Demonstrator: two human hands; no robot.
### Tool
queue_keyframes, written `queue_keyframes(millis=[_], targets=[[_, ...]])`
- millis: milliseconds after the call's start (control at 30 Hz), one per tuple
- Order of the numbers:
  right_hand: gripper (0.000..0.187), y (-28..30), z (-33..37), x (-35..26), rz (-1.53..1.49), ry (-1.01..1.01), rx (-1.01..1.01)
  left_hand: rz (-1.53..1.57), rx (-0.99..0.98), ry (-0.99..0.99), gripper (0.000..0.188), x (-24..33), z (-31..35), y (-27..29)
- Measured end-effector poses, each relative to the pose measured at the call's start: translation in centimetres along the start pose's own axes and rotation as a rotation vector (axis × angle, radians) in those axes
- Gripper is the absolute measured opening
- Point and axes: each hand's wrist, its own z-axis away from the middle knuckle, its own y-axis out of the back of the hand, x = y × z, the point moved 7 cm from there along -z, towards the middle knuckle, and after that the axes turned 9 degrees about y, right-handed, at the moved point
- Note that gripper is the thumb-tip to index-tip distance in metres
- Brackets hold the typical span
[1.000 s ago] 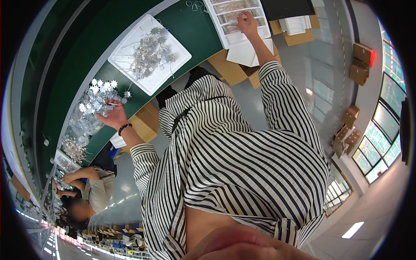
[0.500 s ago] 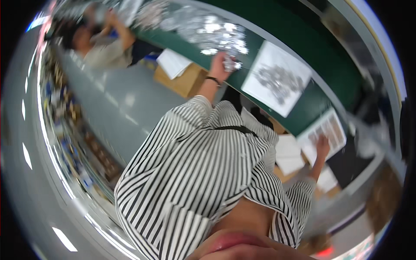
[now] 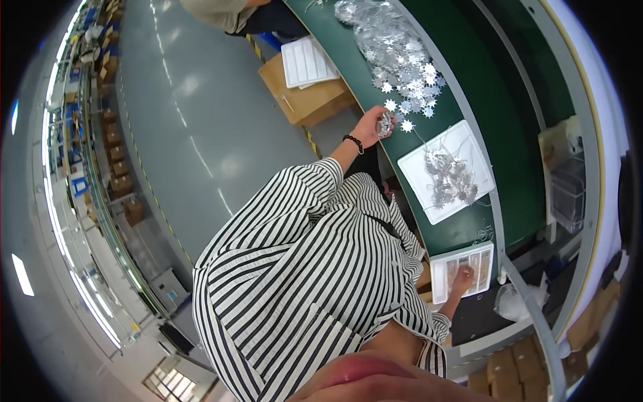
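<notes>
My left hand (image 3: 370, 127), with a black bracelet on the wrist, is closed around a small bunch of silver snowflake ornaments (image 3: 384, 124) at the edge of the green bench (image 3: 469, 80). A loose pile of the same snowflakes (image 3: 402, 60) lies just beyond it. Beside the hand sits a white tray (image 3: 469, 144) of snowflakes with thin strings. My right hand (image 3: 462, 276) rests with fingers spread on a white compartment box (image 3: 483, 253) further along the bench. My striped shirt fills the middle of the view.
A cardboard box (image 3: 305, 104) with a white ribbed tray (image 3: 307, 61) on top stands on the grey floor by the bench. Another person (image 3: 234, 10) works at the far end. A plastic bag (image 3: 516, 301) and brown cartons (image 3: 516, 368) lie near the right hand.
The whole view has swung round as my head turned. My left hand stays at the snowflake pile, now closed on a bunch. My right hand stays on the compartment box.
</notes>
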Motion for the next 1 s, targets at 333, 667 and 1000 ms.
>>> queue_keyframes(millis=[333, 667, 1000], targets=[[0.020, 0.2, 0.1, -1.9, 0.142, -0.103, -0.139, 0.063, 0.078, -0.063, 0.023, 0.1, 0.8, 0.7], [0.012, 1.4, -1.5, 0.1, -0.181, -0.161, -0.148, -0.013, 0.018, -0.001, 0.021, -0.6, -0.4, -1.4], [0.015, 1.6, -1.8, -1.8, 0.221, -0.089, -0.292, -0.060, 0.068, 0.053, 0.028, -0.6, -0.7, -1.3]])
